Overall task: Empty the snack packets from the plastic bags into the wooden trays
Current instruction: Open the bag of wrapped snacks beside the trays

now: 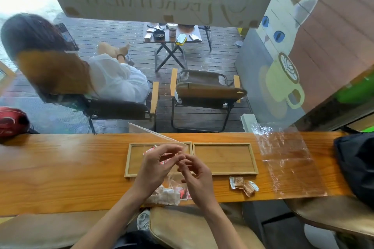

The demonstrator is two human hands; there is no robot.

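Two shallow wooden trays lie side by side on the counter. A red-and-white packet (pixel 149 150) shows in the left tray (pixel 129 159); the right tray (pixel 224 158) holds nothing. My left hand (pixel 155 166) and my right hand (pixel 195 176) meet above the left tray's right end, fingers pinching the mouth of a clear plastic bag (pixel 172 180). The bag hangs down to the counter's near edge, with several snack packets (pixel 170 195) bunched inside. Two brown wrapped snacks (pixel 243 185) lie loose below the right tray.
An empty clear plastic bag (pixel 287 159) lies flat to the right of the trays. A dark bag (pixel 356 166) sits at the counter's right end. Beyond the window, a person sits in a folding chair beside an empty chair (pixel 206 91).
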